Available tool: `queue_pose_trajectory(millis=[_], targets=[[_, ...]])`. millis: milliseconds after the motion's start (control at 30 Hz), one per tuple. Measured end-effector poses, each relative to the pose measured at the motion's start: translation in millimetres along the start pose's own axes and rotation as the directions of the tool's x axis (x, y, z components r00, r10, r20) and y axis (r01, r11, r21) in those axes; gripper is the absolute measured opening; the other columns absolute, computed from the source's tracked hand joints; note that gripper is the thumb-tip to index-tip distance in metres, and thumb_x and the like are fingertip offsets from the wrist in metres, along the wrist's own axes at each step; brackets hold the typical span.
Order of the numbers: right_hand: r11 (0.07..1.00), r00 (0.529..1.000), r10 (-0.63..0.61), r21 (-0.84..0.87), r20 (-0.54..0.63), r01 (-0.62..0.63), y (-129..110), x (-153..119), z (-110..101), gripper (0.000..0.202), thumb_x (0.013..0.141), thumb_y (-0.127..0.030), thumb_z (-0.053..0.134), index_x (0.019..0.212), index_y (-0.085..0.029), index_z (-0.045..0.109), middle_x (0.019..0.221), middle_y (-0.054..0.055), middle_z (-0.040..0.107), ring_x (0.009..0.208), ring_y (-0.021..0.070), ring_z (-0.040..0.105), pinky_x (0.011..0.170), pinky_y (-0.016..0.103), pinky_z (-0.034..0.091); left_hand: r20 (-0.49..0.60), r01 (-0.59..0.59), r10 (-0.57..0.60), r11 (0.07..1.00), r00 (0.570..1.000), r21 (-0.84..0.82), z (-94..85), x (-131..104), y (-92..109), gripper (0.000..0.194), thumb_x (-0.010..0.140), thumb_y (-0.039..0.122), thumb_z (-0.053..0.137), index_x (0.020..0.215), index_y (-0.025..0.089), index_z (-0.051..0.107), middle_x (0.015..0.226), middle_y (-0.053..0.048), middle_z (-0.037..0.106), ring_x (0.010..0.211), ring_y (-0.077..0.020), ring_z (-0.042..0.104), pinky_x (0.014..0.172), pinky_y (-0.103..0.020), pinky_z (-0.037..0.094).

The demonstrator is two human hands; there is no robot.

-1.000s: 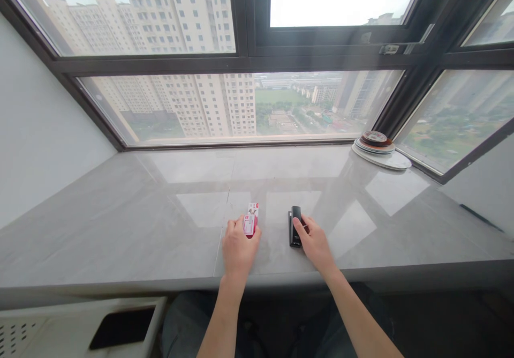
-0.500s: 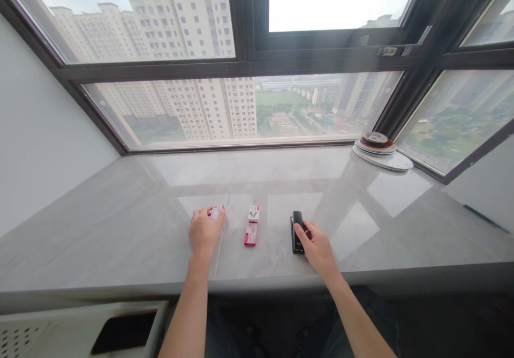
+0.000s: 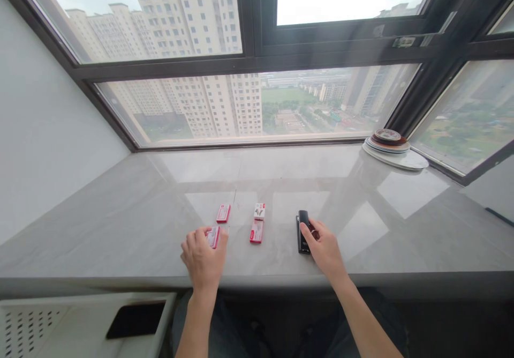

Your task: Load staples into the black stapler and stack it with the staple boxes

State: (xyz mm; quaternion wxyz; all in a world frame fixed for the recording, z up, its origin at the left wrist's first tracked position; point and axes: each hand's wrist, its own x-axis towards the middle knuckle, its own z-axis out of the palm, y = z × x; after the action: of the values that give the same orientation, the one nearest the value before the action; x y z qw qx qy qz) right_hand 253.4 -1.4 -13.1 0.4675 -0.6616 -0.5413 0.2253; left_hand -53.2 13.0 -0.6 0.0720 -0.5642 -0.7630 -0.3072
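My left hand (image 3: 203, 253) has its fingers around a small pink-and-white box (image 3: 213, 237) near the front of the grey stone sill. Just beyond it lies a second pink-and-white box (image 3: 223, 213), untouched. To the right, a white box with a dark picture (image 3: 259, 211) sits end to end with another pink box (image 3: 256, 231). A black stapler (image 3: 304, 232) is farther right, lengthwise, and my right hand (image 3: 322, 243) grips its right side, thumb on top.
Stacked round plates or mats (image 3: 391, 149) stand in the sill's back right corner by the window frame (image 3: 249, 146). Below the front edge at left is a white perforated unit (image 3: 60, 328) with a black phone-like slab (image 3: 136, 320).
My left hand has moved from the far box toward me and now holds the nearer one; the far box is uncovered. My right hand stays on the stapler. The view has shifted slightly.
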Motion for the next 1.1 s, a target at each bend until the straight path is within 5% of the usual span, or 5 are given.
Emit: queue_pose_trajectory(millis=[267,500,800,933,1100], targets=[[0.994,0.998,0.052,0.098,-0.031,-0.048,0,-4,5,0.069,0.082,-0.058,0.072,0.135,-0.019,0.053,0.089,0.001,0.064,0.060,0.0143,0.055,0.059,0.028,0.048,0.190,-0.226,0.253,0.962,0.949,-0.153,23.6,-33,89,0.042,0.093,0.046,0.060,0.133,0.032,0.061,0.117,-0.009,0.054,0.111,-0.0311,0.052,0.095,-0.046,0.041],[0.998,0.998,-0.056,-0.042,-0.028,0.055,2,-6,-6,0.041,0.086,-0.046,0.067,0.118,-0.021,0.063,0.104,0.007,0.068,0.073,0.0179,0.061,0.068,0.031,0.051,0.267,-0.227,0.260,0.962,0.928,-0.150,30.0,-26,77,0.039,0.090,0.047,0.065,0.121,0.024,0.062,0.119,-0.011,0.056,0.114,-0.0320,0.051,0.094,-0.047,0.043],[0.951,0.910,-0.292,-0.011,0.293,0.308,-34,21,-8,0.037,0.089,-0.018,0.054,0.122,-0.026,0.070,0.115,0.005,0.070,0.104,0.0201,0.066,0.093,0.032,0.050,0.344,-0.465,0.687,0.703,0.640,-0.538,5.9,-39,80,0.056,0.089,0.042,0.072,0.142,0.041,0.054,0.156,-0.001,0.043,0.140,-0.0296,0.043,0.116,-0.051,0.037],[0.943,0.892,-0.298,-0.041,0.341,0.331,-54,16,19,0.031,0.088,-0.025,0.061,0.118,-0.028,0.070,0.111,0.003,0.071,0.101,0.0206,0.066,0.106,0.041,0.042,0.348,-0.449,0.693,0.693,0.632,-0.564,-0.7,-36,76,0.054,0.089,0.037,0.073,0.140,0.039,0.056,0.151,-0.002,0.050,0.139,-0.0289,0.047,0.116,-0.049,0.041],[0.971,0.970,-0.200,-0.107,0.138,0.216,-68,12,46,0.018,0.082,-0.040,0.071,0.093,-0.025,0.071,0.092,0.002,0.073,0.090,0.0226,0.065,0.114,0.052,0.030,0.336,-0.447,0.706,0.674,0.623,-0.589,-2.8,-32,71,0.054,0.089,0.033,0.071,0.141,0.039,0.056,0.146,-0.001,0.056,0.140,-0.0265,0.047,0.117,-0.046,0.042]])
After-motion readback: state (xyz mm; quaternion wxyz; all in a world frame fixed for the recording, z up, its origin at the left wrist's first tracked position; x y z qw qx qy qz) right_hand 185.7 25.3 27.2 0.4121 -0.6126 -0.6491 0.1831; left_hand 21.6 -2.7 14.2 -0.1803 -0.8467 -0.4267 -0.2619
